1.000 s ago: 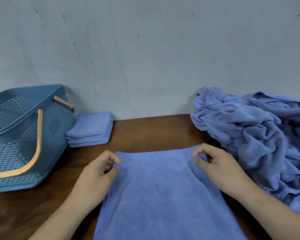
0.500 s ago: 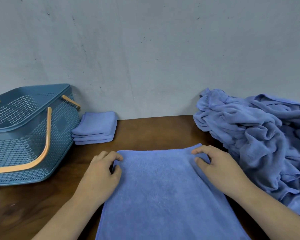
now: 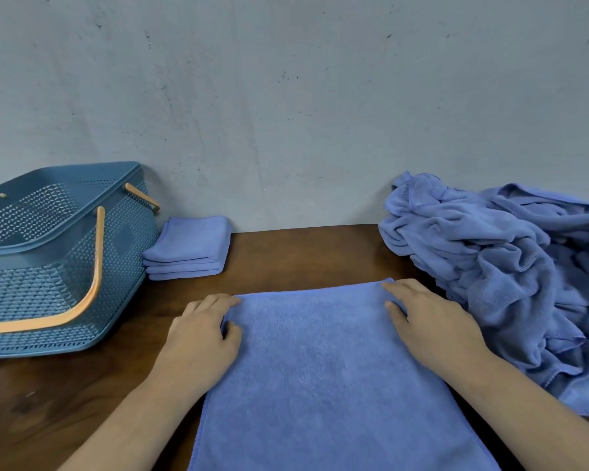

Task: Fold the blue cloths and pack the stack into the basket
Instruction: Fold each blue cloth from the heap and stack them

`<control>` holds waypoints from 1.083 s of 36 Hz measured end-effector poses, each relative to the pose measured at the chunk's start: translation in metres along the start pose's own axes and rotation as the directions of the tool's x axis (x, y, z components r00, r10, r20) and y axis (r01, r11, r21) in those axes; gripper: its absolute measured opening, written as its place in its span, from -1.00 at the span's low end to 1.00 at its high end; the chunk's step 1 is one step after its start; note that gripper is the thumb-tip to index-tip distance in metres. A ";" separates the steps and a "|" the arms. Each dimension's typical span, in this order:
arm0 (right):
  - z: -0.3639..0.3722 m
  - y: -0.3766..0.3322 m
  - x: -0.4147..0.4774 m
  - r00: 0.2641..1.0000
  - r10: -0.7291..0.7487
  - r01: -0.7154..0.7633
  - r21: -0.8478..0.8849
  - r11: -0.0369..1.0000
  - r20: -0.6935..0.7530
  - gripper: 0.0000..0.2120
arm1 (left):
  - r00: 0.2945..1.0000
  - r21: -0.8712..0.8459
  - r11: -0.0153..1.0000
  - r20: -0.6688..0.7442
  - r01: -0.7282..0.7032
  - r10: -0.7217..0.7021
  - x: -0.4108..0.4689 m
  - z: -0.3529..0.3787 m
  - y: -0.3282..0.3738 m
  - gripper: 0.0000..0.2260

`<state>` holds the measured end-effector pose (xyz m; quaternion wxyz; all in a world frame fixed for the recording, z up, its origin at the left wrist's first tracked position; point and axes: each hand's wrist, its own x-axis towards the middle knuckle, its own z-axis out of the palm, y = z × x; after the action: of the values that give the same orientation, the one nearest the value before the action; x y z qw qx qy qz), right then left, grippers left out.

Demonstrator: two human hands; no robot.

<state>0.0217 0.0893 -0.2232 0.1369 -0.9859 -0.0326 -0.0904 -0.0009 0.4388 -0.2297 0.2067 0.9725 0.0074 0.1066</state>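
A blue cloth (image 3: 320, 375) lies flat in front of me on the brown table. My left hand (image 3: 201, 338) pinches its far left corner between thumb and fingers. My right hand (image 3: 429, 321) lies on the far right corner with the thumb pressed on the fabric. A small stack of folded blue cloths (image 3: 191, 246) sits by the wall, next to a teal basket (image 3: 48, 266) with orange handles at the left. A heap of crumpled blue cloths (image 3: 510, 277) fills the right side.
A grey wall (image 3: 286, 113) closes off the table's back edge. Bare brown table (image 3: 303, 256) shows between the folded stack and the heap, and at the front left under the basket.
Both hands have lowered and flattened onto the cloth's far corners. The view has shifted a little, so the basket and stack appear further right.
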 end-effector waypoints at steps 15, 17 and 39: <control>0.010 -0.020 -0.010 0.881 -0.422 0.425 0.037 0.905 0.213 -0.39 | 0.868 0.082 0.900 0.314 -0.429 0.385 -0.016 0.010 0.050 -0.45; 0.009 -0.017 -0.009 0.895 -0.362 0.364 0.042 0.930 0.259 -0.33 | 0.876 0.098 0.923 0.365 -0.372 0.315 -0.015 0.010 0.045 -0.43; -0.006 -0.007 -0.009 0.937 -0.276 0.287 -0.021 0.958 0.215 -0.32 | 0.934 0.140 0.956 0.288 -0.257 0.209 -0.012 -0.012 0.031 -0.46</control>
<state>0.0115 0.0939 -0.2174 0.0927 -0.9783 -0.1850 -0.0056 -0.0163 0.4143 -0.2093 0.1050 0.9863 -0.1272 -0.0044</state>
